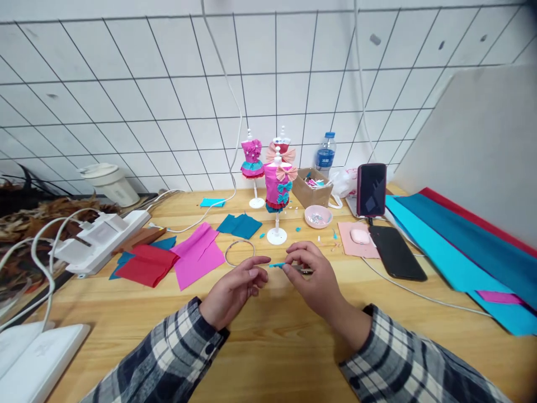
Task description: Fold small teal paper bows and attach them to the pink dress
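Observation:
My right hand (311,279) pinches a small turquoise piece (277,265) between thumb and fingers, and a thin dark tool (307,271) pokes out behind those fingers. Just left of the piece is my left hand (238,288), its index finger stretched out and the other fingers loosely curled, with nothing seen in it. Straight ahead stands a small dress form (277,184) in a pink dress with one peach and two turquoise bows. A wire ring (240,253) lies beyond my left hand.
Two more dress forms, one pink (252,157), stand behind. Cloth pieces in pink (199,254), red (146,265) and teal (240,225) lie left. A pink bowl (318,216), cardboard box (312,190), bottle (325,152), phones (398,253) and cables are rightward; a power strip (104,240) is left.

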`<act>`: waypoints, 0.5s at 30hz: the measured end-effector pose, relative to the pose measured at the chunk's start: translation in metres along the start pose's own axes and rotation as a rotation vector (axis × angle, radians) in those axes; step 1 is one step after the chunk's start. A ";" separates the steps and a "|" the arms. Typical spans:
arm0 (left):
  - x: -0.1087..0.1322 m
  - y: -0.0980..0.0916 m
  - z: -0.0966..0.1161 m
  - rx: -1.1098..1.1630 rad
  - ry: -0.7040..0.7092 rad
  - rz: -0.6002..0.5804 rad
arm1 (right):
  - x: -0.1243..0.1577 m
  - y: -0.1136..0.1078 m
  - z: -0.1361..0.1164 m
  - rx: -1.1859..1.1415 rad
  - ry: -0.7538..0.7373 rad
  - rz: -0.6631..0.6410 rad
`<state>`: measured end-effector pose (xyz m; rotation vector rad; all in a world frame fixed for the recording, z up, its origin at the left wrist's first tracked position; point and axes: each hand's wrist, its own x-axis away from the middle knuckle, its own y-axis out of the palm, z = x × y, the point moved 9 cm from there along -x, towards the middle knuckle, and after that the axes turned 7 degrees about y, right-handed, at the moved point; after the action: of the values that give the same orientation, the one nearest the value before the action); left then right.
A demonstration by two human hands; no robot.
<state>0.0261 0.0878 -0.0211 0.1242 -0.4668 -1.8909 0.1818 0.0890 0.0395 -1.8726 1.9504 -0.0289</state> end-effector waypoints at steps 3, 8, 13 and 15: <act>-0.002 -0.003 0.005 -0.247 0.079 0.025 | -0.001 0.016 0.036 -0.228 0.351 -0.120; -0.004 -0.002 -0.002 -0.470 0.062 0.056 | 0.011 0.043 0.056 -0.418 0.564 -0.236; -0.003 -0.004 0.007 -0.589 0.134 0.105 | 0.016 0.047 0.057 -0.391 0.579 -0.244; -0.003 -0.003 0.011 -0.649 0.168 0.091 | 0.015 0.044 0.053 -0.341 0.543 -0.243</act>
<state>0.0213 0.0946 -0.0121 -0.1653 0.2610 -1.8347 0.1573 0.0936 -0.0267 -2.5285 2.1527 -0.3286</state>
